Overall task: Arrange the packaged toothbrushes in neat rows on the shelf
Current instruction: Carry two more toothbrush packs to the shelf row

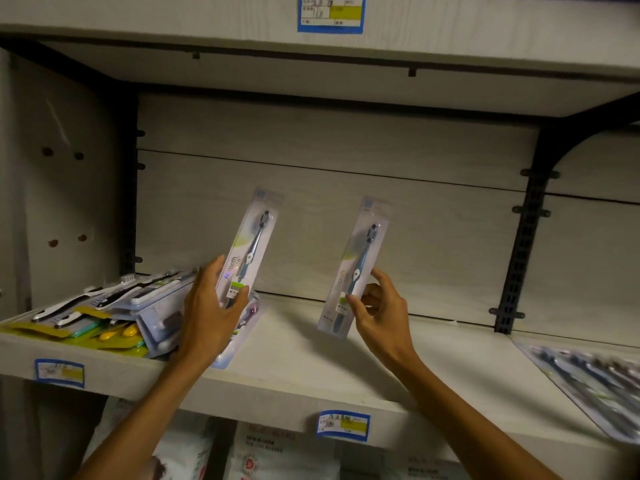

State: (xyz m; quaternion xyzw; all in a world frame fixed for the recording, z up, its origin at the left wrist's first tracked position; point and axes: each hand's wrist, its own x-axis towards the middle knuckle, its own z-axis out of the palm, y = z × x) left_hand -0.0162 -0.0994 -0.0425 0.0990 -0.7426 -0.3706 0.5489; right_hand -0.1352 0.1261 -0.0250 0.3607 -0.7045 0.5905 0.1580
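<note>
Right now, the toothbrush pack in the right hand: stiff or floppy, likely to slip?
The pack looks fairly stiff: pinched near its lower end by the right hand, it stands straight. Probably light, since fingertips alone carry it. Its glossy plastic front may be slippery.

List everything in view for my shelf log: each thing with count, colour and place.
held packs: two, pale with dark brushes, one in each hand, raised over the shelf, second at
left pile: count unclear, yellow, green, white packs, shelf's left end
right packs: several, blurred, greyish, lying flat at right
shelf: one, pale wood-grain, middle bare
price tags: three, blue-edged with yellow, on shelf edges
bags: white, below the shelf
left hand: grips one pack
right hand: pinches the other
</note>
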